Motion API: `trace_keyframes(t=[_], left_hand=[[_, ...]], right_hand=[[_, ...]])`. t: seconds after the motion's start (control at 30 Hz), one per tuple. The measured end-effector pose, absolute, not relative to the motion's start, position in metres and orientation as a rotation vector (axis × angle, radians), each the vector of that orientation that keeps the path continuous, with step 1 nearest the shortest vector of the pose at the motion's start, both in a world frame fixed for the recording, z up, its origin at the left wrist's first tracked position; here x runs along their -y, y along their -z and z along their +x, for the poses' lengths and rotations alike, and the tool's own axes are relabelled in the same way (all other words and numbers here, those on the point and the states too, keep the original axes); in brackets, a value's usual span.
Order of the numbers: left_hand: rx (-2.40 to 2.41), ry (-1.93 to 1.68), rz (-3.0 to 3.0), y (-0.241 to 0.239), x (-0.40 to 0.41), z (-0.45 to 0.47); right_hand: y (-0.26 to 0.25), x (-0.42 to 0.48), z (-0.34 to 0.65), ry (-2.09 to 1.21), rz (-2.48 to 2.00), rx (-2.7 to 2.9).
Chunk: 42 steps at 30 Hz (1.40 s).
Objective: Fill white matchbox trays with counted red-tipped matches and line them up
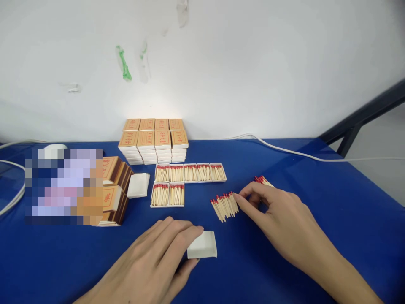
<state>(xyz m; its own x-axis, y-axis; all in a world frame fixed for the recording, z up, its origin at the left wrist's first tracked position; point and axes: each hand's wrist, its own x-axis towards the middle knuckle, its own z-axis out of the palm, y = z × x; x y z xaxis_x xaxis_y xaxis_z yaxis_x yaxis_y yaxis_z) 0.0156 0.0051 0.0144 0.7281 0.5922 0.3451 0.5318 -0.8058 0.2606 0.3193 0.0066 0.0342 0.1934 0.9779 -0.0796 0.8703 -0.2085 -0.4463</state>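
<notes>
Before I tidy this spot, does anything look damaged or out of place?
Mainly the white wall: a green smear and grey scuffs mar its otherwise plain surface. Loose matches lie by the right hand, outside any box.

A: How is the left hand (158, 253) posed?

B: Back upward, reaching in from the lower left. The left index finger (183, 241) is extended, with the left thumb (186, 271) set below it; their tips stand apart in a grasp.

A: And the right hand (280, 215)?

B: Also back upward, at the end of a bare right forearm (335, 264) entering from the lower right. The right thumb (255, 213) and foremost finger point leftward, tips close together; other fingers curl inward, partly hidden.

A: Their relative position?

B: Well apart, the right hand farther forward.
</notes>
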Motion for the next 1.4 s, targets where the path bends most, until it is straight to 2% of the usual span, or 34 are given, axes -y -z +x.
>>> trace_keyframes(t=[0.53,0.87,1.4], left_hand=[[-0.899,-0.570,2.743,-0.014,-0.003,0.013],[-0.890,-0.680,2.790,-0.018,-0.005,0.019],[-0.915,-0.702,2.799,-0.017,-0.005,0.020]], right_hand=[[-0.034,-0.005,0.324,-0.655,-2.062,1.764],[-0.045,-0.011,0.364,-0.369,-2.238,1.557],[-0.041,0.005,0.367,-0.139,-2.508,1.705]])
